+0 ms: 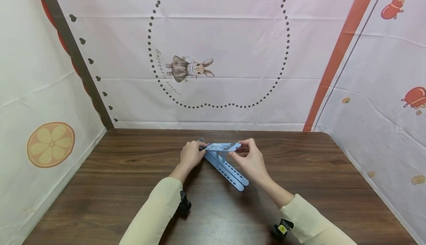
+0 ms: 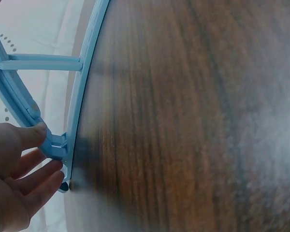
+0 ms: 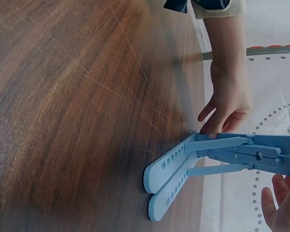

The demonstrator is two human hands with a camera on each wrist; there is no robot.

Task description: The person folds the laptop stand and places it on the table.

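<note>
A light blue folding laptop stand (image 1: 229, 173) is partly unfolded on the table. Its two slotted base legs (image 3: 166, 169) lie side by side, and its upper plate (image 1: 219, 147) is raised on struts (image 2: 43, 63). My left hand (image 1: 192, 154) pinches the hinged end; in the left wrist view the thumb (image 2: 33, 136) lies on the upper arm and the fingers reach under it. At the plate's other end my right hand (image 1: 250, 160) holds the edge between thumb and fingers. The right wrist view shows only part of this hand (image 3: 286, 208).
The stand sits near the back of a dark wood table (image 1: 133, 186). A white printed cloth (image 1: 233, 53) hangs behind the table, with more cloth on both sides. Dark wrist devices (image 1: 184, 203) are worn at both cream sleeves (image 1: 151, 211).
</note>
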